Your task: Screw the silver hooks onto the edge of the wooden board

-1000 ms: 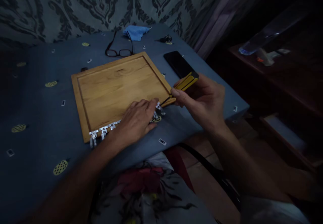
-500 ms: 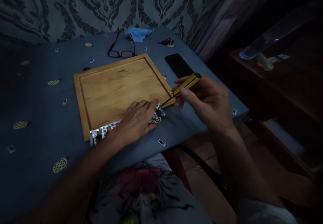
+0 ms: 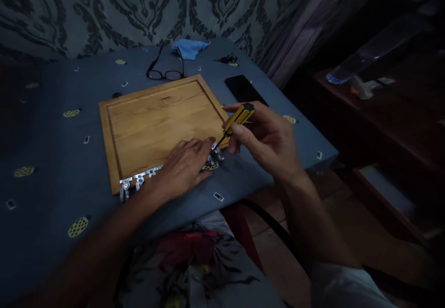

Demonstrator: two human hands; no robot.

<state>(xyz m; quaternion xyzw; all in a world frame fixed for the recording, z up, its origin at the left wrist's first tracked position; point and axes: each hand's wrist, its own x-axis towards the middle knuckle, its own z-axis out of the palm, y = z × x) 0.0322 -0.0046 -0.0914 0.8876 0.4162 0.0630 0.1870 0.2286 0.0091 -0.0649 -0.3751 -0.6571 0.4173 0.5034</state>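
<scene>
A framed wooden board [image 3: 160, 122] lies on the table, and a metal strip with several hooks [image 3: 139, 179] runs along its near edge. My left hand [image 3: 187, 162] rests flat across that strip with fingers stretched out, hiding its middle part. In my right hand [image 3: 267, 143] is a yellow and black screwdriver [image 3: 238, 119], gripped between thumb and fingers and tilted. Its tip points down at the strip's right end, beside my left thumb; whether it sits in a screw is too small to tell.
Behind the board lie eyeglasses [image 3: 165, 74], a blue cloth [image 3: 189, 48] and a small black object [image 3: 228, 59]. A black phone [image 3: 245, 89] lies right of it. A blue patterned cloth [image 3: 45, 141] covers the table. Farther right, a clear bottle [image 3: 361, 58] lies on a dark surface.
My right hand has moved left and the screwdriver stands steeper, its tip still by the strip's right end. My left hand stays on the strip. The view has shifted slightly.
</scene>
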